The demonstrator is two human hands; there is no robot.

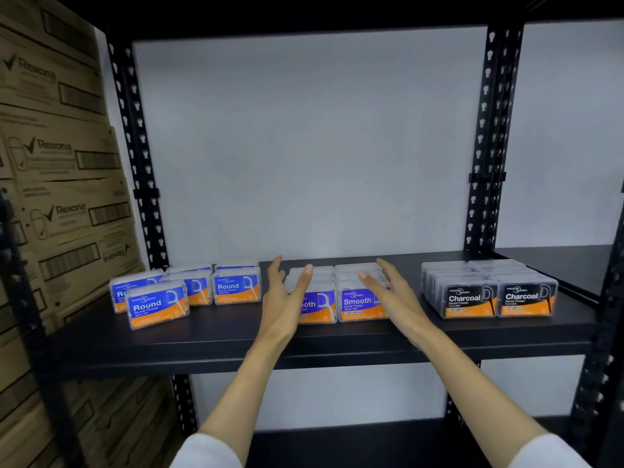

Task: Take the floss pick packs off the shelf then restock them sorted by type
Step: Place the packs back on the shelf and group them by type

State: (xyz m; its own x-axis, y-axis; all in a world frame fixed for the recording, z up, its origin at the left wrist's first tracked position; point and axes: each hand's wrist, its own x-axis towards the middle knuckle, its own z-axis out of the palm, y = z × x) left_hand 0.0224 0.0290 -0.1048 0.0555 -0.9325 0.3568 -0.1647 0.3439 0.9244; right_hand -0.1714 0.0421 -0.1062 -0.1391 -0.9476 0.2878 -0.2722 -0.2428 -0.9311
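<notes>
Three groups of clear floss pick packs stand on the black shelf (219, 342). Blue "Round" packs (157, 307) sit at the left, loosely placed. Purple "Smooth" packs (359, 304) are in the middle in two rows. Black "Charcoal" packs (469, 302) line up at the right. My left hand (287, 295) is at the left side of the Smooth group with straight fingers, and partly hides one front pack. My right hand (388, 288) is at the group's right side, fingers straight. Neither hand grips a pack.
Brown Rexona cartons (60, 204) are stacked against the shelf's left side. Black perforated uprights (141, 157) frame the bay on both sides. A white wall is behind. A lower shelf (337, 444) lies beneath my arms.
</notes>
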